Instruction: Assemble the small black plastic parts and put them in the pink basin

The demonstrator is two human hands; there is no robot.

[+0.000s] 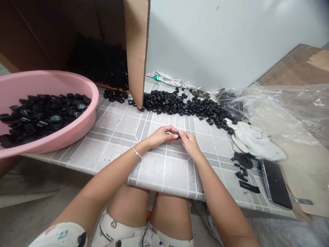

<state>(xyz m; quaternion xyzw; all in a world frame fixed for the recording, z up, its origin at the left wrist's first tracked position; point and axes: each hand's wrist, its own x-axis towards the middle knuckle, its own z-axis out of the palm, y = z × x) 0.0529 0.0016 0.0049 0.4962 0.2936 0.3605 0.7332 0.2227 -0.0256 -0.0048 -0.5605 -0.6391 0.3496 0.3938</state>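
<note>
Over the middle of the table my left hand (163,135) and my right hand (189,140) meet, fingertips pinched on one small black plastic part (177,135). The fingers cover most of it, so its exact shape is hidden. Behind my hands spreads a long pile of small black ring-like plastic parts (169,103). More black parts (48,116) fill a pink basin (87,120) on the left.
A cardboard box (137,44) with black parts inside stands at the back left. To the right lie a white cloth (254,140), a phone (276,183), loose black pieces (244,161) and clear plastic sheeting (288,109). The patterned tabletop (151,171) ends above my lap.
</note>
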